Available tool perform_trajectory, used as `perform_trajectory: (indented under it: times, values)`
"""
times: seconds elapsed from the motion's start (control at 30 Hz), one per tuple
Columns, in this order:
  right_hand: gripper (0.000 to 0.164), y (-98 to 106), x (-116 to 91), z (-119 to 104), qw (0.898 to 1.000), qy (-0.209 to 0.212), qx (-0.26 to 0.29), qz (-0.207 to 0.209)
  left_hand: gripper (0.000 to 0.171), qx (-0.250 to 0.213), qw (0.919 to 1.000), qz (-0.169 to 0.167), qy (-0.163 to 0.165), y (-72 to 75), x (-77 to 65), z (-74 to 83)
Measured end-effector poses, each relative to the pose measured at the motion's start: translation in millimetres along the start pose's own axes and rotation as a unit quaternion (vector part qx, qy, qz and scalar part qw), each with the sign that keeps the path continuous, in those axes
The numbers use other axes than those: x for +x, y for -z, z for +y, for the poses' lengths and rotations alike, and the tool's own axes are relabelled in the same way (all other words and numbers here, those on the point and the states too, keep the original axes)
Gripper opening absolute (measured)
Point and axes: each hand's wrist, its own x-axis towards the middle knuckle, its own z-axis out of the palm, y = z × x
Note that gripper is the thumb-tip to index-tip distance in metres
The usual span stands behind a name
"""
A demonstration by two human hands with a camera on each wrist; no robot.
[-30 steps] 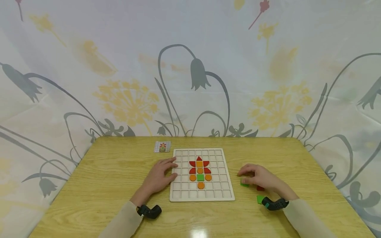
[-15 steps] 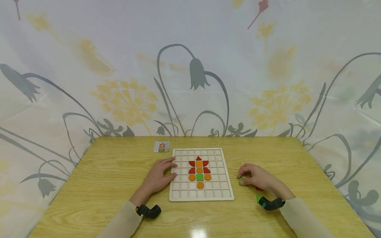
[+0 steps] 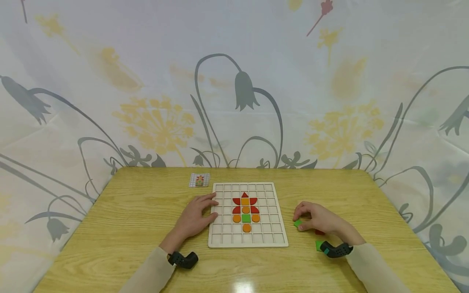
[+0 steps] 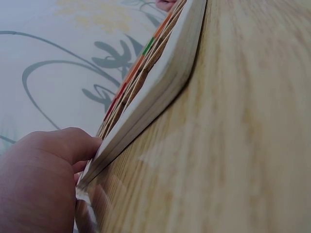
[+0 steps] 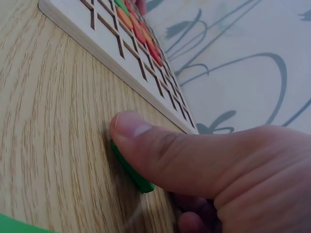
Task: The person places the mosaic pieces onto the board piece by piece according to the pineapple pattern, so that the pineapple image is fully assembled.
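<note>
- Green tile (image 3: 297,223) is between the thumb and fingers of the right hand (image 3: 318,219), to the right of the grid board (image 3: 269,238) and apart from it. Part of it is covered, so its full shape cannot be told, nor whether it touches the tabletop (image 3: 146,195).
- Just changed: one second ago this tile lay flat, partly under the fingers; half a second ago it was pinched and tipped up; now it is at a flatter tilt, and more of its face shows in the head view.
- Meaning, as a judgement: the piece has been picked out and the pinch seems to be adjusting; it is not yet on the board, where the pattern looks the same in all three head views.
- The right hand is narrowed to a pinch on the tile; a red piece (image 3: 320,232) and another green piece (image 3: 319,245) lie by its palm and wrist, partly hidden.
- The left hand (image 3: 193,217) has its fingers spread, tips on the board's left edge, grasping no tile.
- The pattern card (image 3: 199,180) lies beyond the board's far left corner.
</note>
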Motion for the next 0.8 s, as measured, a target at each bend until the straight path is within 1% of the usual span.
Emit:
perform_trajectory:
  times: [0.27,0.43,0.53,0.67,0.8]
  values:
    - [0.02,-3,4,-5,0.999,-0.02,-0.045,0.021,0.031,0.001,1.0,-0.002,0.005,0.5,-0.3,-0.1]
    - [0.02,-4,5,-7,0.998,-0.026,-0.046,0.03,0.031,0.006,0.9999,-0.004,0.009,-0.4,0.6,-0.3]
    - [0.02,-5,5,-8,0.998,-0.02,-0.049,0.039,0.031,0.006,0.9999,-0.006,0.011,-0.5,0.9,-0.4]
    - [0.015,-9,7,-10,0.996,-0.01,-0.055,0.067,0.031,0.007,0.9999,-0.007,0.01,-0.4,1.0,-0.5]
    - [0.012,-14,10,-15,0.993,0.003,-0.05,0.106,0.031,0.007,0.9999,-0.007,0.008,0.1,0.6,0.1]
